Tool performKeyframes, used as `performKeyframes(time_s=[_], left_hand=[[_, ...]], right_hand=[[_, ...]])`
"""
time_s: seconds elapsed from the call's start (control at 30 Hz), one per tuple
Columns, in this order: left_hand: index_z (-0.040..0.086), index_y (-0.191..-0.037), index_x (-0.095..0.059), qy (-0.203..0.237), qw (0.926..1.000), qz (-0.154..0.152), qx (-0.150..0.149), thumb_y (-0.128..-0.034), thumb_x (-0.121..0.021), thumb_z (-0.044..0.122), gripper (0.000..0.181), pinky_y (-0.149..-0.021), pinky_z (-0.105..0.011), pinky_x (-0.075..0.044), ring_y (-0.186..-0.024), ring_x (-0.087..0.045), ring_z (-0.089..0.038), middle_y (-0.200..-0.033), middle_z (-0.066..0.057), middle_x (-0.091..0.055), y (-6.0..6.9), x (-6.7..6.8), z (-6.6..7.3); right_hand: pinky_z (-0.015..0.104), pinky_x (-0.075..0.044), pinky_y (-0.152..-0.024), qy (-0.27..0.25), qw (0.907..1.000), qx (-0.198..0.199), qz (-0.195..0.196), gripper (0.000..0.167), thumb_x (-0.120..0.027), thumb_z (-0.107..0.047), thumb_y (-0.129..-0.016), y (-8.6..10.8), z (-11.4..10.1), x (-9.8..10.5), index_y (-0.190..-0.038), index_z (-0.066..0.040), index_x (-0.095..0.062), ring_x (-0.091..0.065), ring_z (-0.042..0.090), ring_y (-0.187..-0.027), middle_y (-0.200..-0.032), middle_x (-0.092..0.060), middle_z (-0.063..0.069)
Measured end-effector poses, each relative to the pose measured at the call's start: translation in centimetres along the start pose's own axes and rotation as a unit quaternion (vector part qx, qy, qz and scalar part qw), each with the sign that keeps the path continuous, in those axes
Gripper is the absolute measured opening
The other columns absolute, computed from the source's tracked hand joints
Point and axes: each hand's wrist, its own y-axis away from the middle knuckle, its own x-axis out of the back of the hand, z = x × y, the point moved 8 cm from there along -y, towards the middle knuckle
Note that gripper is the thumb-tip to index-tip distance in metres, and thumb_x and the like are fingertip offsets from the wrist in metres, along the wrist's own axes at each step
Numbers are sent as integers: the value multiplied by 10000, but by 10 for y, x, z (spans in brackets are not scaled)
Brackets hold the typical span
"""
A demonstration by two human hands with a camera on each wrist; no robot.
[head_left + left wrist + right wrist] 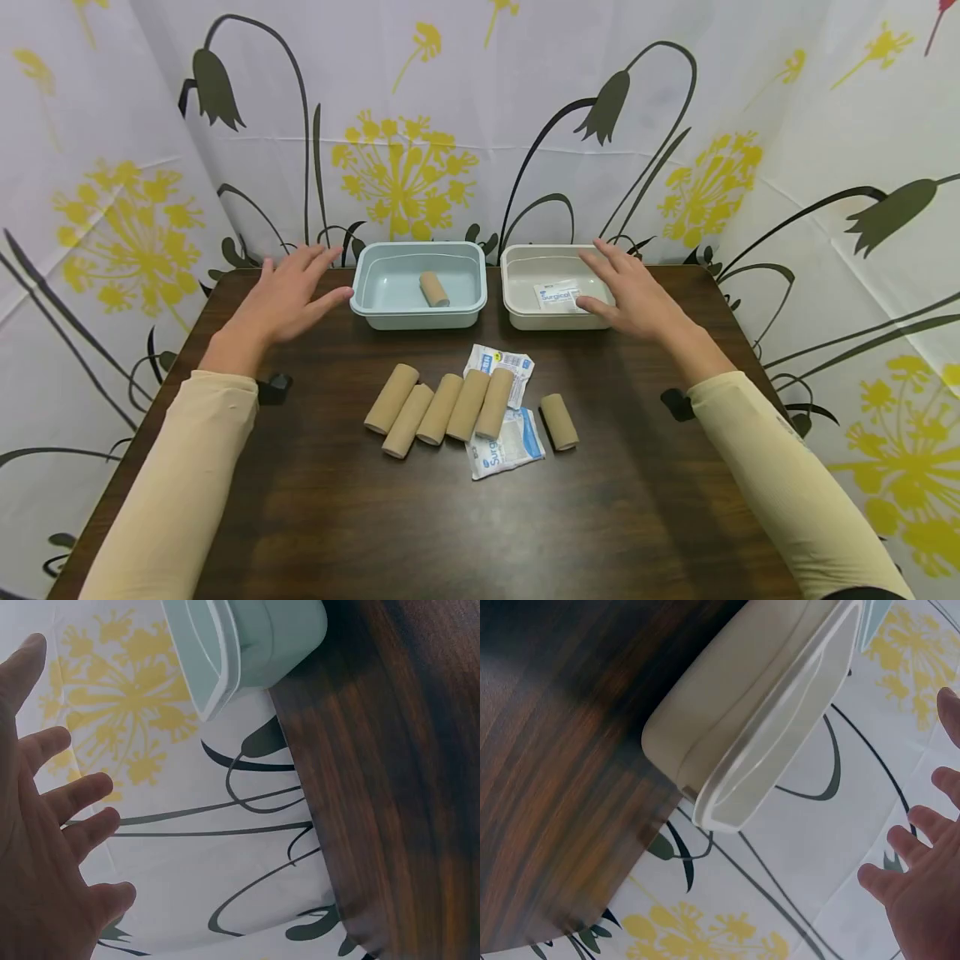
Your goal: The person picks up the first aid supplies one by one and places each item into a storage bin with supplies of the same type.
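My left hand (288, 296) hovers at the left end of a light blue plastic bin (420, 321), fingers spread and holding nothing. A brown cardboard tube (433, 289) lies inside that bin. Over the right end of a cream bin (555, 322) is my right hand (633, 296), its fingers spread too. This bin holds a white packet (557, 295) printed "Surgical", partly behind the thumb. On the table, several cardboard tubes (438, 408) lie side by side, the rightmost ones overlapping two white-and-blue packets (510, 446). Another tube (559, 422) lies apart to their right.
Both bins stand at the back of a dark wooden table (480, 533). Behind and beside it hangs a white curtain (465, 75) with yellow and grey flower prints. Small black objects show beside each wrist.
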Motion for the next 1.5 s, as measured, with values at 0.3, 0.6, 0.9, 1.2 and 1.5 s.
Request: performKeyframes(time_s=[0.3,0.6,0.9,1.2,1.5], left_hand=[[148,-1581,-195,883,9961,-11,25,-1001,-456,540,747,-1062,-677,-161,-1417,-222,-452,-1559,-234,-258,5,-21,-10],[118,-1566,-239,1658,9858,120,244,-1000,-533,437,713,-1073,-634,-221,-1414,-259,-418,-1547,-222,-285,5,-54,-23],[75,-1560,-231,2278,9717,578,252,-1000,-553,392,720,-1064,-636,-235,-1398,-284,-419,-1525,-236,-311,-1,-80,-26],[141,-1588,-131,2510,9645,606,558,-1000,-518,452,770,-1078,-638,-211,-1413,-254,-410,-1555,-228,-242,-8,-106,-33],[190,-1596,-34,2751,9573,586,675,-1001,-519,455,812,-1085,-640,-186,-1450,-176,-395,-1611,-185,-127,-11,-124,-33]], right_hand=[[585,-221,-1098,-147,9987,479,46,715,-669,-350,-942,7,-22,-13,-1519,-70,-354,-250,423,-1417,-1580,-229,197],[531,-236,-1115,-444,9959,704,-342,701,-652,-376,-950,18,-50,-52,-1533,-133,-346,-248,363,-1434,-1594,-224,155],[492,-264,-1116,-525,9913,986,-690,705,-643,-412,-949,26,-81,-93,-1525,-116,-365,-260,330,-1436,-1590,-238,155],[491,-279,-1110,-550,9857,986,-1250,763,-639,-512,-919,38,-101,-131,-1532,-156,-355,-254,316,-1440,-1604,-212,119],[511,-200,-1137,-232,9870,1041,-1200,949,-614,-695,-833,47,-117,-158,-1560,-183,-284,-202,296,-1460,-1596,-198,171]])
